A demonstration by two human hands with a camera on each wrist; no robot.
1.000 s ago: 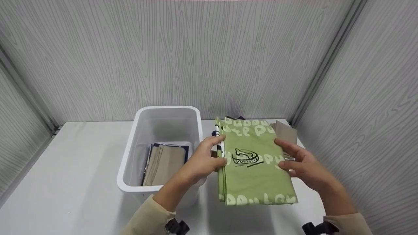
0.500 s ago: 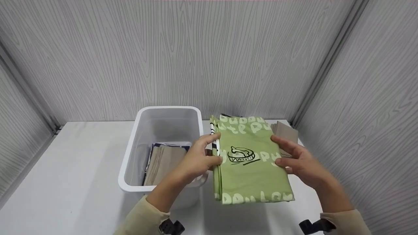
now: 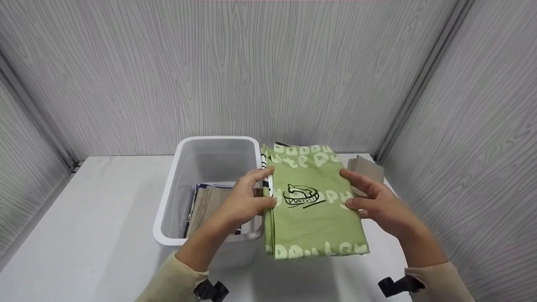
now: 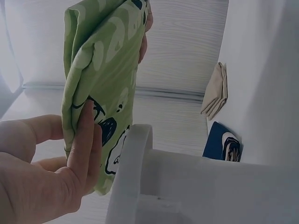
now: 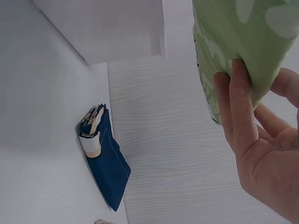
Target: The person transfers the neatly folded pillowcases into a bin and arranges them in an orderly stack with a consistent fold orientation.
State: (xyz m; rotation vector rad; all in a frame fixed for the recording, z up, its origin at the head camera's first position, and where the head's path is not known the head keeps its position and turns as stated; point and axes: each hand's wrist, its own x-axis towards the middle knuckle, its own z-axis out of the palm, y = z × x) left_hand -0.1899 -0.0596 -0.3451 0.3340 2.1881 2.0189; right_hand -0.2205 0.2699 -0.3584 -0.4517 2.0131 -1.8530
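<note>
A folded green cloth (image 3: 310, 226) with pale lettering and a black line drawing is held up above the table, right beside the white bin. My left hand (image 3: 245, 199) pinches its left edge, thumb on top and fingers underneath. The opposite edge is pinched by my right hand (image 3: 377, 203). In the left wrist view the underside of the green cloth (image 4: 105, 93) shows dark printed figures, and it overlaps the bin's rim (image 4: 133, 177). Fingers press flat under the cloth (image 5: 266, 28) in the right wrist view.
The white plastic bin (image 3: 165, 201) stands left of the cloth, with folded beige cloth (image 3: 207, 205) and some navy cloth inside. Behind my right hand lies a folded beige cloth (image 3: 366, 167) on the table (image 3: 113, 218). A folded navy cloth (image 5: 110, 163) lies near the table's back edge.
Both hands have carried the green cloth leftward and slightly up, so its left edge now overlaps the bin's right side. The grip looks the same.
</note>
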